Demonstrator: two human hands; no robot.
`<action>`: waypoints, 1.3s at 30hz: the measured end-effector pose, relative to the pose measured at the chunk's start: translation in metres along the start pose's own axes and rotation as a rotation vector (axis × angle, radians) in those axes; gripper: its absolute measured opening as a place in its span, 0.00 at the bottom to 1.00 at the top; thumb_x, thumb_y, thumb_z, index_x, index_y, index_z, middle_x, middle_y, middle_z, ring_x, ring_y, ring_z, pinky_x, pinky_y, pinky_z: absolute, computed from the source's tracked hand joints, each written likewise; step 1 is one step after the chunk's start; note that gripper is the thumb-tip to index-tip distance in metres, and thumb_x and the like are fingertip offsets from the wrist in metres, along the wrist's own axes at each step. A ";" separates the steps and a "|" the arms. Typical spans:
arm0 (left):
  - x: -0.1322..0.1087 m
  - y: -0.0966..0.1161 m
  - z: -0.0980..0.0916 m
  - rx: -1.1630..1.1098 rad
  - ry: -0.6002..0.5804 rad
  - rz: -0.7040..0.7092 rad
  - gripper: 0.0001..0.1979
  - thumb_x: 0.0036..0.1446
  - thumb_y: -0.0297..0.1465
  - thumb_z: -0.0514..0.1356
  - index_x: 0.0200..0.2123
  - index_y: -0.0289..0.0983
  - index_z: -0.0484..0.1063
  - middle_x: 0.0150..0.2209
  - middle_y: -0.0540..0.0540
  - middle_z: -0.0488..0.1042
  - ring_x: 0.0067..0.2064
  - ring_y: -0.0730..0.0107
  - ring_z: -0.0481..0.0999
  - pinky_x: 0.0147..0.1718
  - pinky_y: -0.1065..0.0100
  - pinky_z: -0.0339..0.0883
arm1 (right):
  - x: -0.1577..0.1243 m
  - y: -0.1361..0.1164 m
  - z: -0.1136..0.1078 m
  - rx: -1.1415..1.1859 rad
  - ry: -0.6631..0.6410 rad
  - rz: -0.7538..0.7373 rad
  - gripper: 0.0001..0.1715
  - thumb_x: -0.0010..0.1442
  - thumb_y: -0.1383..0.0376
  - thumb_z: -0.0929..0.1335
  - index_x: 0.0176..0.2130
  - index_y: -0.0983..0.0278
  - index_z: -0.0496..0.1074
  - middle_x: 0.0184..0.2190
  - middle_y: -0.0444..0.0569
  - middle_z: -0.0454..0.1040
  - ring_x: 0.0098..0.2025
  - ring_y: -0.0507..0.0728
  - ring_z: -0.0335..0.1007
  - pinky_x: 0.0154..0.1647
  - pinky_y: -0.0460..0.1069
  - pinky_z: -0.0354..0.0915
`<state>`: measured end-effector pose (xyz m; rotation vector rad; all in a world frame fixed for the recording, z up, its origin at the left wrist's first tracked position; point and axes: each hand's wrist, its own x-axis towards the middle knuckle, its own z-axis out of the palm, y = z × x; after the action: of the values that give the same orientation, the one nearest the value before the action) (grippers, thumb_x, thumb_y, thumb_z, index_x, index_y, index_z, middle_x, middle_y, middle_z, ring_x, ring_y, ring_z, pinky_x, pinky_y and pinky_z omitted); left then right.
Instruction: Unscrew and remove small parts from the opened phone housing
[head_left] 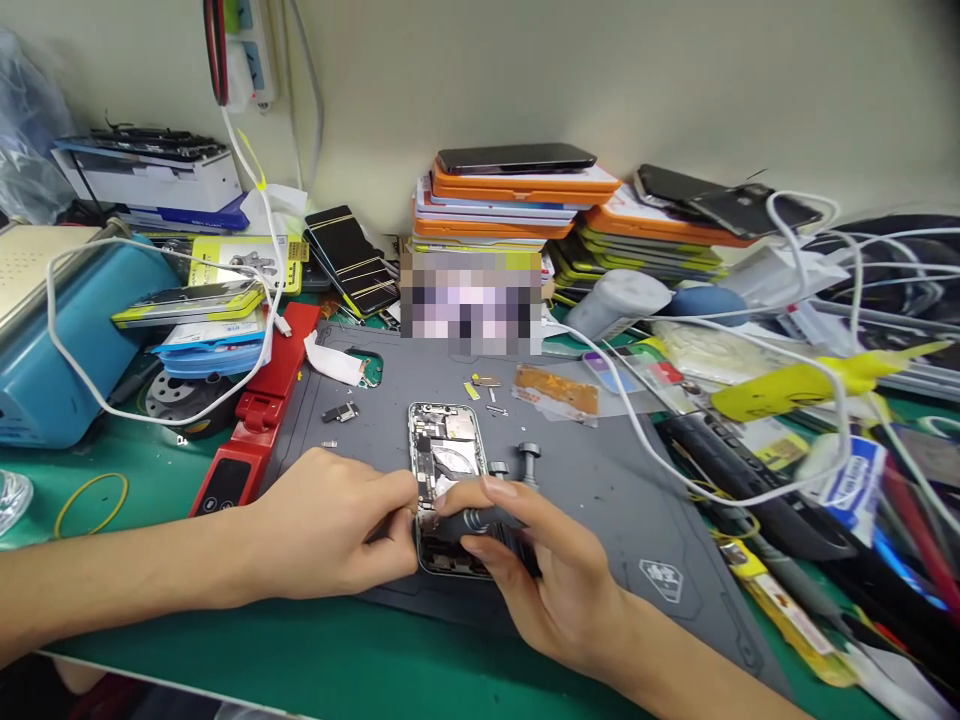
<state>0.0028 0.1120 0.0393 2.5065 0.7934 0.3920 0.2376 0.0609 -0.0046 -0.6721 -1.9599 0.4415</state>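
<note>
An opened phone (451, 459) lies on the grey work mat (615, 500), its circuit boards and inner parts exposed. My left hand (337, 525) is closed at the phone's left edge, thumb and fingers pinched together; whatever they may hold is hidden. Over the lower right of the phone, my right hand (559, 560) grips a dark cylindrical tool (484, 521) with pale rings between thumb and forefinger. Its tip is not clear. Just beyond that hand, a screwdriver (529, 462) with a round cap lies on the mat, beside a second similar cap (498, 468).
Small loose phone parts (341, 412) and a white strip (335, 360) lie on the mat. A red hinged tool (244, 430) borders it at left. Stacked orange boxes (517, 185) stand behind. A white cable (652, 460) loops over cluttered tools at right.
</note>
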 end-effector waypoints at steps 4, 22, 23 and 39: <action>0.000 0.000 0.000 0.016 -0.028 -0.019 0.07 0.62 0.28 0.55 0.31 0.41 0.60 0.20 0.56 0.66 0.21 0.70 0.64 0.24 0.67 0.47 | -0.001 0.001 0.000 0.000 0.002 -0.006 0.37 0.77 0.74 0.62 0.78 0.59 0.53 0.47 0.55 0.82 0.47 0.56 0.83 0.50 0.51 0.83; -0.002 0.000 0.004 0.029 -0.086 -0.039 0.07 0.62 0.29 0.56 0.31 0.41 0.62 0.21 0.55 0.71 0.21 0.70 0.69 0.23 0.68 0.48 | -0.002 0.000 -0.001 -0.015 -0.012 -0.011 0.38 0.76 0.75 0.62 0.78 0.58 0.52 0.47 0.55 0.83 0.46 0.57 0.85 0.49 0.51 0.82; -0.003 0.000 0.004 0.029 -0.084 -0.037 0.07 0.62 0.28 0.56 0.31 0.41 0.62 0.21 0.54 0.71 0.21 0.70 0.69 0.23 0.68 0.48 | -0.002 0.001 -0.001 -0.018 -0.012 -0.010 0.38 0.76 0.75 0.62 0.78 0.58 0.52 0.47 0.55 0.83 0.46 0.57 0.84 0.49 0.51 0.83; -0.003 -0.003 0.007 0.045 -0.019 0.069 0.06 0.64 0.27 0.55 0.34 0.42 0.63 0.21 0.56 0.71 0.21 0.70 0.70 0.22 0.66 0.50 | -0.001 -0.005 -0.007 -0.149 -0.088 -0.055 0.44 0.68 0.78 0.64 0.77 0.61 0.56 0.57 0.59 0.81 0.59 0.59 0.82 0.55 0.54 0.82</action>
<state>0.0015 0.1094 0.0320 2.5807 0.7179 0.3774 0.2426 0.0567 0.0002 -0.7012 -2.1042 0.2974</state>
